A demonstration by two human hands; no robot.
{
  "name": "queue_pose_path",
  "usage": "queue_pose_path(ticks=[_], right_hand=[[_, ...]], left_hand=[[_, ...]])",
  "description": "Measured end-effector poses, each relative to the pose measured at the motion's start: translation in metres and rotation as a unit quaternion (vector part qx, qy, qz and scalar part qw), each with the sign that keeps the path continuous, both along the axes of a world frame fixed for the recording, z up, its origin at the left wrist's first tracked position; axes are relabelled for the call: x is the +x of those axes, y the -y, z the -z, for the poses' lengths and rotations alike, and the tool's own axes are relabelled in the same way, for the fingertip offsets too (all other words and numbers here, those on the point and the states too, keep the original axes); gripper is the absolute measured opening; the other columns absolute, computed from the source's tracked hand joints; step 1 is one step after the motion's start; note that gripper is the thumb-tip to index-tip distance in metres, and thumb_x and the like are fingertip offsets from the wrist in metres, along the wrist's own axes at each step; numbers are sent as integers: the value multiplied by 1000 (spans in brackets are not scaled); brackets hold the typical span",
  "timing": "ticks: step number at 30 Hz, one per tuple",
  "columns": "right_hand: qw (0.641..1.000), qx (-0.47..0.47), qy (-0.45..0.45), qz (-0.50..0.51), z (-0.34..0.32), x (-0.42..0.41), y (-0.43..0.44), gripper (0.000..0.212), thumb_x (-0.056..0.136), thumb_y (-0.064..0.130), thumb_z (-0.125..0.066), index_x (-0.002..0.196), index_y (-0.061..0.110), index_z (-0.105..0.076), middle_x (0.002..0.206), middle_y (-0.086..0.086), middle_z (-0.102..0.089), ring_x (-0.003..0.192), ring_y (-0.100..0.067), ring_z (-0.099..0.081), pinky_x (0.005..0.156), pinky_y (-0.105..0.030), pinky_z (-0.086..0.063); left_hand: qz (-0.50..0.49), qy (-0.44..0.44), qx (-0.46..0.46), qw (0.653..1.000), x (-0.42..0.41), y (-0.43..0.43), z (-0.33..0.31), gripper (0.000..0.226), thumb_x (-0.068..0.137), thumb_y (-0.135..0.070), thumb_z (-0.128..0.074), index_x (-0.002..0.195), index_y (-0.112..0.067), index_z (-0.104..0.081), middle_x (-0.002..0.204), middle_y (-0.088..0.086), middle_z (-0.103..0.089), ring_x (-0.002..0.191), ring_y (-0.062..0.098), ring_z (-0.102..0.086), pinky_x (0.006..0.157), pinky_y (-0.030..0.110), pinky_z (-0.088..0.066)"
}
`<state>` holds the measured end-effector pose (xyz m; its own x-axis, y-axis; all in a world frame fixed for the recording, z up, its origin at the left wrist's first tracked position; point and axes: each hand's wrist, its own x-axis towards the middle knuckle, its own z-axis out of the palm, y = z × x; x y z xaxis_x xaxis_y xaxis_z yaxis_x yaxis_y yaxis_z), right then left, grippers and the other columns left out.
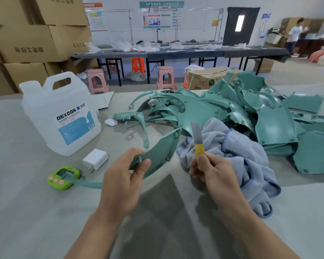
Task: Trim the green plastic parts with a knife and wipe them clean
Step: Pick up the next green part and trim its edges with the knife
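My left hand [123, 181] grips the near end of a curved green plastic panel [162, 146], thumb on top, and holds it just above the grey table [36, 212]. In my right hand [210, 174] is a knife [198, 139] with a yellow handle, its grey blade pointing up and away, a short way right of the panel. A large heap of green plastic parts [232, 113] covers the table's far right. A crumpled light-blue cloth [238, 152] lies in front of the heap, partly behind my right hand.
A big white DEXCON jug [64, 113] stands at the left. Near it lie a white charger block [95, 159], a green timer [64, 177] with a green strip [88, 183] across it, and a small white case [110, 121]. Cardboard boxes, stools and long tables fill the background.
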<state>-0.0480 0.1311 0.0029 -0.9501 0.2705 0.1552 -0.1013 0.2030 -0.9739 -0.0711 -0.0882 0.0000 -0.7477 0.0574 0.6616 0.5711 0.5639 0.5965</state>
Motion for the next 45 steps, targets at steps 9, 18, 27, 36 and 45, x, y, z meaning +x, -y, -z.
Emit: queue_pose_path(ticks=[9, 18, 27, 36, 45], right_hand=[[966, -253, 30, -55, -27, 4, 14, 45, 102, 20, -55, 59, 14, -65, 77, -4, -62, 75, -13, -60, 57, -24, -52], [964, 52, -260, 38, -56, 5, -3, 26, 90, 37, -53, 72, 29, -70, 97, 13, -69, 101, -6, -61, 84, -15, -44], [983, 85, -136, -92, -25, 13, 23, 28, 93, 24, -58, 67, 20, -64, 100, 10, -72, 99, -5, -65, 85, -29, -46], [929, 343, -135, -38, -9, 37, 39, 40, 96, 56, -41, 66, 30, -41, 60, 11, -49, 66, -12, -46, 66, -19, -33], [951, 259, -140, 89, -8, 17, 25, 48, 102, 53, -37, 77, 20, -61, 62, 6, -58, 62, -13, -52, 60, -37, -45]], left_hand=[[151, 250, 258, 921, 8, -26, -24, 24, 87, -12, -69, 97, -34, -71, 82, 7, -74, 72, 22, -68, 62, 31, -57], [12, 89, 26, 996, 25, -25, -26, 64, 78, -43, -67, 138, -53, -45, 134, -38, -49, 127, -9, -47, 103, 25, -43], [-48, 20, -47, 998, 19, -25, -5, 34, 88, -33, -64, 121, -44, -66, 108, -32, -69, 89, -8, -65, 78, 4, -44], [-63, 47, 30, 996, 15, -20, -1, 21, 94, -36, -62, 111, -35, -75, 72, -38, -62, 70, -8, -59, 63, 5, -38], [-27, 28, 87, 995, 13, -15, -5, 20, 93, -35, -60, 106, -47, -69, 83, -31, -69, 72, -1, -64, 62, 8, -43]])
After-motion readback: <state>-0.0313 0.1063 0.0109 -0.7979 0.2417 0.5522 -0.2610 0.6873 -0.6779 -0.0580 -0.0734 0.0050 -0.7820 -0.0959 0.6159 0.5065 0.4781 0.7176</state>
